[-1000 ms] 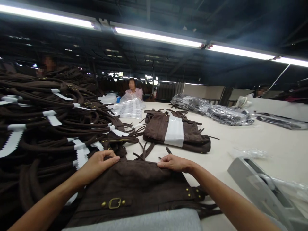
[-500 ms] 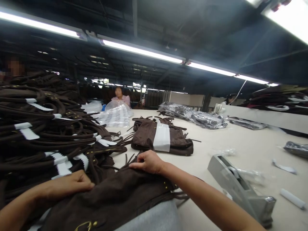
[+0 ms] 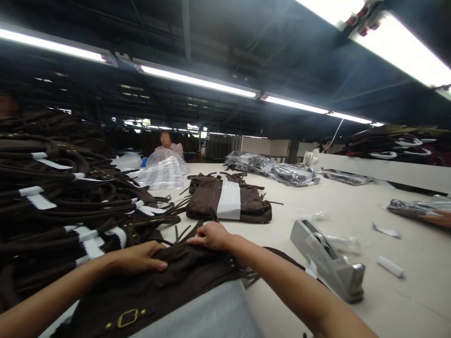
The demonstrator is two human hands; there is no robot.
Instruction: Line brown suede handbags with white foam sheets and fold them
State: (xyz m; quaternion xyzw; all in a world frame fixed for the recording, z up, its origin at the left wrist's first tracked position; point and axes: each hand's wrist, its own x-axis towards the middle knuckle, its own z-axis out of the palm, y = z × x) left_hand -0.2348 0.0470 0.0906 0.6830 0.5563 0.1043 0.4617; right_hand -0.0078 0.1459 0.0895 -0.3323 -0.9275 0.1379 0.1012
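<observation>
A dark brown fabric bag point(image 3: 169, 281) with a brass buckle lies before me, a grey sheet point(image 3: 204, 314) across its near side. My left hand point(image 3: 146, 258) is closed on the bag's upper edge, thumb on the near face and fingertips hidden behind. Further right along that edge, my right hand point(image 3: 211, 236) pinches the fabric beside the thin straps. Beyond my hands rests another brown bag point(image 3: 202, 199) with a white band point(image 3: 229, 199) around its middle.
At left rises a tall pile of brown bags point(image 3: 116, 206) with white paper strips. A grey tape dispenser point(image 3: 326, 258) and a white roll point(image 3: 390, 266) lie right. Clear plastic bags point(image 3: 162, 173) and wrapped bundles point(image 3: 292, 173) sit further back. Another person's hand point(image 3: 439, 218) touches a wrapped bundle.
My left hand has moved right along the bag's edge, its thumb now spread onto the fabric. The bag's buckle shows more fully. The view has turned slightly right, and another person's hand appears at right.
</observation>
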